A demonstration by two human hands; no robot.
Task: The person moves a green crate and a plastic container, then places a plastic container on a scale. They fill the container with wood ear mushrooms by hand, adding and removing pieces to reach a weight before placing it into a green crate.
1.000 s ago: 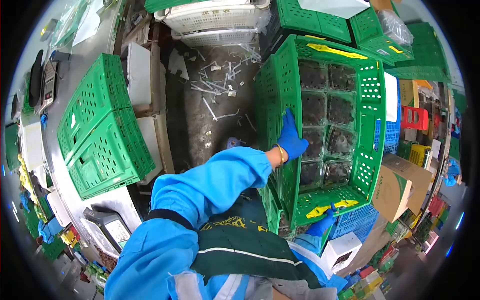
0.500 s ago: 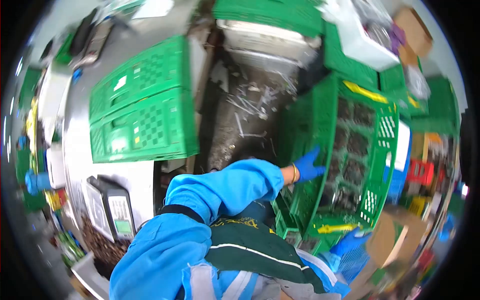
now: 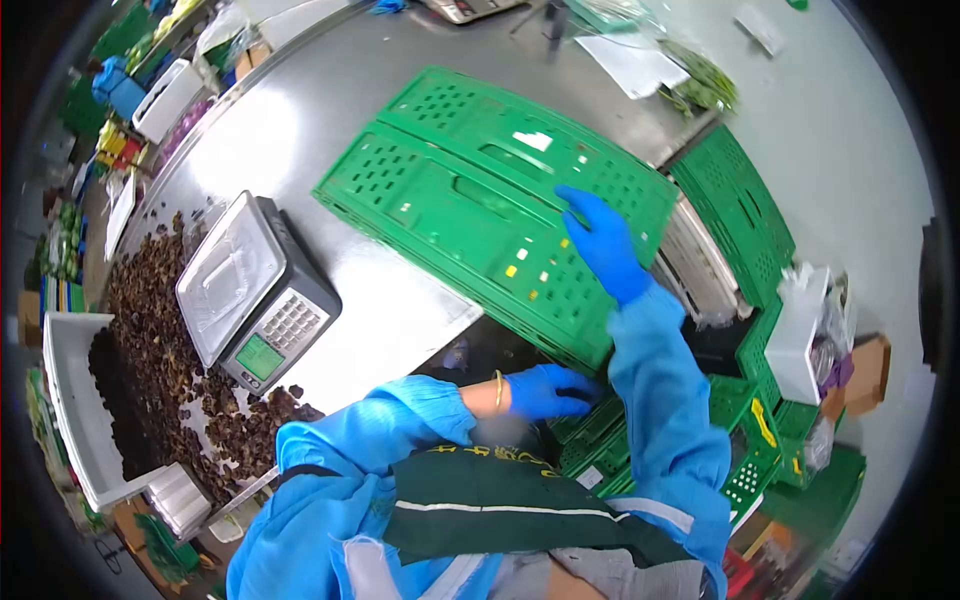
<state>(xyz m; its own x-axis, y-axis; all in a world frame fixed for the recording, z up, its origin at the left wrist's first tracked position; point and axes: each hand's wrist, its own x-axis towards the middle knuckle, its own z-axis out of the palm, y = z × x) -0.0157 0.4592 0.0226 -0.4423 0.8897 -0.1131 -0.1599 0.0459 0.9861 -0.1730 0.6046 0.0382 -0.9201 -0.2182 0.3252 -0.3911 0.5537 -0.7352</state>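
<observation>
A green folded plastic crate (image 3: 450,215) lies flat on the metal table, its top face pierced with rows of holes. My right hand (image 3: 605,250), in a blue glove, is over its right end with the fingers stretched out and apart. Below the crate's near corner is my left hand (image 3: 548,391), also gloved in blue, with its fingers extended toward the right. The left fingertips are close to the crate's lower edge and the stacked green crates (image 3: 600,440) beside my body. Neither hand shows anything held in it.
A weighing scale (image 3: 265,300) stands left of the folded crate. Dark brown mushroom-like pieces (image 3: 160,310) are heaped beside it, spilling from a white tub (image 3: 75,400). More green crates (image 3: 735,205) and a white box (image 3: 800,325) stand at right. Leafy greens (image 3: 705,80) lie at the back.
My view has turned left, from the crate of dark packs toward the table. Both hands have left that crate; my right hand is now over the folded crate, my left near its corner.
</observation>
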